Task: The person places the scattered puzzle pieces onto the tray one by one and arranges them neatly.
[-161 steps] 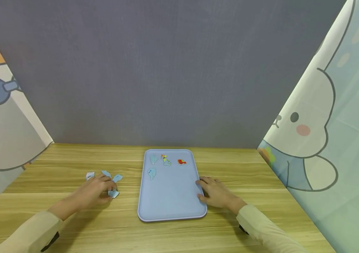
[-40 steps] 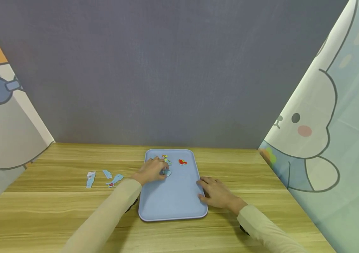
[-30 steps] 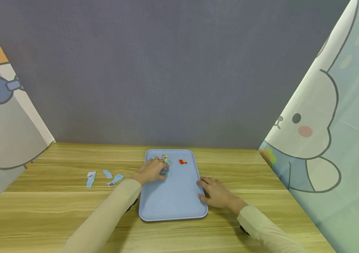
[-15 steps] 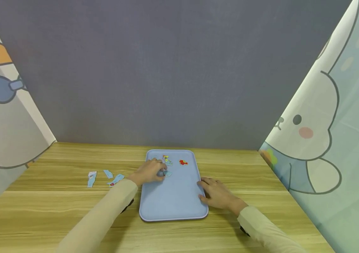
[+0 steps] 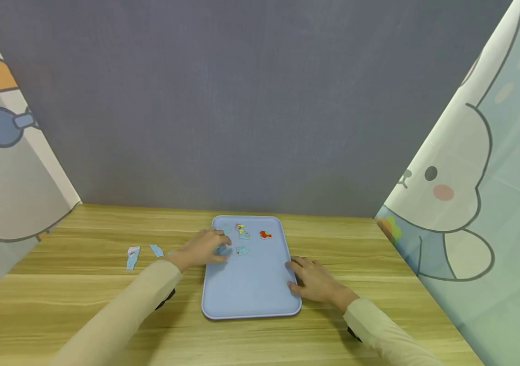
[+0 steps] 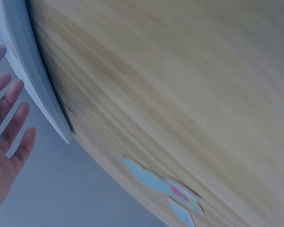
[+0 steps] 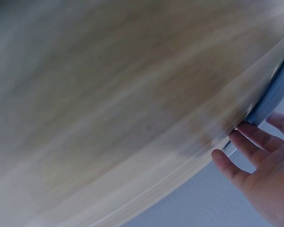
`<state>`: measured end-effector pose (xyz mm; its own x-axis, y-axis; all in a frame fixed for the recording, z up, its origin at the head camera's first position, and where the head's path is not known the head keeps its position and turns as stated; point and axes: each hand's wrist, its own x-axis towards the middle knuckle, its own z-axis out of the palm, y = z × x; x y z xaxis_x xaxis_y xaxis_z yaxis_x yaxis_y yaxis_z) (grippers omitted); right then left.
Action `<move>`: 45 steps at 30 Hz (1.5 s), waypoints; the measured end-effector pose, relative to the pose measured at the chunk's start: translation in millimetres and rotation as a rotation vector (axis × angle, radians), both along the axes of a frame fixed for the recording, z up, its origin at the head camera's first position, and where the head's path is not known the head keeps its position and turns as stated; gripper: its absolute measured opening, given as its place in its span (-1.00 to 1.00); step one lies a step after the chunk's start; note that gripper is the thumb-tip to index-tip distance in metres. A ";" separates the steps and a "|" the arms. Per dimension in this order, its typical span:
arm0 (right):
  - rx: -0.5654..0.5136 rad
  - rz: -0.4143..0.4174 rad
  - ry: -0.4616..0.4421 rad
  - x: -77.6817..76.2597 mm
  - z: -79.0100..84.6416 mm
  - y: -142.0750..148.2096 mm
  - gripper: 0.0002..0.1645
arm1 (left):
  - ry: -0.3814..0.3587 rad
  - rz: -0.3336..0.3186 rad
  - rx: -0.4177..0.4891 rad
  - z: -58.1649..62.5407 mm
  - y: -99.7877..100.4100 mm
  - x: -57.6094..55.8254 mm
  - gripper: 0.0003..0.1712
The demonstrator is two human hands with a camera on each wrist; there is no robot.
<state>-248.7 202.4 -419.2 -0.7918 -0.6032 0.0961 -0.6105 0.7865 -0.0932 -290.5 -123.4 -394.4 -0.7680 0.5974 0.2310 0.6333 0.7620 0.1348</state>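
My left hand [image 5: 202, 249] is over the left rim of the pale blue tray [image 5: 251, 290], fingers spread and holding nothing. Just right of its fingertips, a light blue flat picture piece [image 5: 242, 250] lies on the tray. A similar blue piece [image 5: 223, 250] shows partly behind the fingers. Farther back on the tray are a yellow-and-blue piece [image 5: 242, 233], a red piece [image 5: 265, 234] and a pale blue piece [image 5: 225, 227]. My right hand [image 5: 317, 279] rests at the tray's right rim, its fingers extended along the edge in the right wrist view.
Left of the tray on the wooden table [image 5: 81, 295] lie a white-and-blue piece [image 5: 133, 258] and a small blue piece [image 5: 156, 250]. A blue piece with a red mark [image 6: 151, 179] is mostly hidden by my left hand in the head view. A grey panel [image 5: 241, 112] stands behind.
My left hand carried a light blue piece from the table to the tray, let it go there, and has drawn back to the left. My right hand has stayed at the tray's rim.
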 end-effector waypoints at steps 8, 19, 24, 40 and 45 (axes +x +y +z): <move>0.000 0.008 0.016 -1.0 0.9 0.4 -0.41 | 0.006 0.005 0.026 6.3 -19.6 9.9 -0.61; 0.010 -0.006 -0.005 -1.1 2.2 -0.1 -0.39 | 0.030 0.029 0.023 6.8 -46.9 19.1 -0.59; 0.010 -0.008 -0.005 -1.9 0.8 0.6 -0.39 | 0.061 0.039 0.013 6.8 -63.4 23.5 -0.57; 0.007 -0.003 0.009 -0.8 0.3 0.3 -0.40 | 0.042 0.044 0.015 -2.2 -110.2 32.6 -0.60; -0.002 0.008 0.018 -0.4 0.3 0.0 -0.40 | 0.034 0.018 0.015 -5.7 -118.8 31.7 -0.57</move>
<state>-249.1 202.3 -418.9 -0.7852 -0.6091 0.1112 -0.6181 0.7816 -0.0834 -258.8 -242.2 -400.1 -0.7702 0.5796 0.2664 0.6238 0.7715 0.1250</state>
